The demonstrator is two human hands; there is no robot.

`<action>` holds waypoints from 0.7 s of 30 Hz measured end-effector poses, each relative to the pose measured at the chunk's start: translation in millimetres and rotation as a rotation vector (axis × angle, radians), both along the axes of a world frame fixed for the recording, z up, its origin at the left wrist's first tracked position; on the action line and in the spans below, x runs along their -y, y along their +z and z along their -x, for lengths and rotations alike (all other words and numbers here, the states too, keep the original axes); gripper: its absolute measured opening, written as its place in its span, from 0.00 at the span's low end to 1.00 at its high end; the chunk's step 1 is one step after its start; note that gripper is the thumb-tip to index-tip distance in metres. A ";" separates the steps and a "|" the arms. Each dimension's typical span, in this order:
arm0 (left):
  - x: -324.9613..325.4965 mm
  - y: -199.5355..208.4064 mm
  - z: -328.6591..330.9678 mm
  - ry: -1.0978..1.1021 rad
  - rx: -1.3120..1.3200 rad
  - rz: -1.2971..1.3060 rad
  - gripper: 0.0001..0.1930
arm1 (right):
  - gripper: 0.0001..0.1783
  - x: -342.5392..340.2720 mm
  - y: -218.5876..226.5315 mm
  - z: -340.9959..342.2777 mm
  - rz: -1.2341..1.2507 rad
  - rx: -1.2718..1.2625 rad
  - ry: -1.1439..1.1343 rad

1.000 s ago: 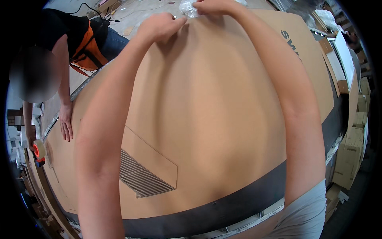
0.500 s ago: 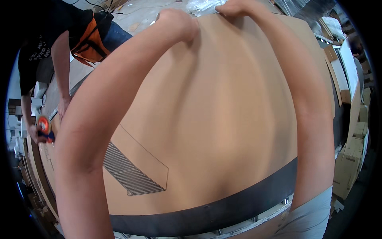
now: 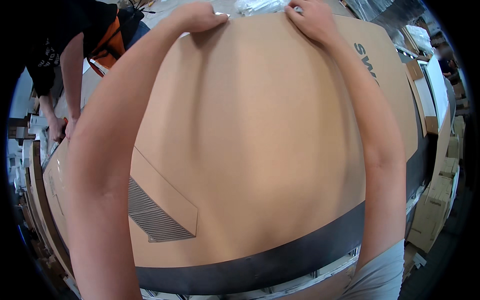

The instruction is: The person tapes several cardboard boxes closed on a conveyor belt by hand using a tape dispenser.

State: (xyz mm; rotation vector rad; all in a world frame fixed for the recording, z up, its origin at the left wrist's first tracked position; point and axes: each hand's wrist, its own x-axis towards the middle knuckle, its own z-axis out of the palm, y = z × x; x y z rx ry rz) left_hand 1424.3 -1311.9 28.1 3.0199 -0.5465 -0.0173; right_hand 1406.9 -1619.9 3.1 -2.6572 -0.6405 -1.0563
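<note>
- A large brown cardboard sheet [image 3: 250,140] fills the middle of the scene, its far edge running beneath both hands (whether it is a loose sheet or the top of a box, I cannot tell).
- The desk [image 3: 250,275] under it shows as a dark band along the near side, with pale framing and metal parts below.
- A co-worker [image 3: 72,75] in a dark top leans in at the far left, both hands close together by the left end of the cardboard sheet.
- Cardboard boxes [image 3: 435,215] are stacked on the right, beyond the desk.
- A white panel [image 3: 436,90] stands at the far right, bordered by cardboard.
- A striped drawing [image 3: 165,215] is printed on the near left of the sheet, partly behind the left forearm.
- Clear plastic [image 3: 260,5] lies just past the far edge, between the hands.
- The right hand [image 3: 314,22] is at the far edge, right of centre, fingers curled and thumb toward the left (whether it pinches the edge, I cannot tell).
- The left hand [image 3: 200,17] is at the far edge, left of centre, thumb pointing right; its grip is hidden.
</note>
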 end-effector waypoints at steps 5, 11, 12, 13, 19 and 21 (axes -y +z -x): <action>-8.9 -42.3 -4.5 0.021 -0.006 0.179 0.32 | 0.19 -14.9 -10.6 -27.0 0.032 -0.374 -0.072; -7.7 -14.9 19.1 -0.027 0.068 -0.067 0.30 | 0.21 -33.4 -1.5 6.7 -0.016 -0.140 -0.047; -4.0 -10.9 30.5 -0.016 0.095 -0.117 0.30 | 0.20 -33.4 1.1 8.2 0.011 -0.148 -0.043; -5.4 -12.1 37.6 -0.069 0.179 -0.159 0.25 | 0.20 -34.5 4.1 8.5 0.038 -0.157 -0.038; -2.9 2.9 55.4 -0.131 0.286 -0.381 0.16 | 0.21 -38.2 23.3 1.7 0.085 -0.272 -0.069; 0.0 -3.3 58.8 -0.121 0.269 -0.408 0.17 | 0.22 -36.8 25.5 -5.3 0.143 -0.387 -0.088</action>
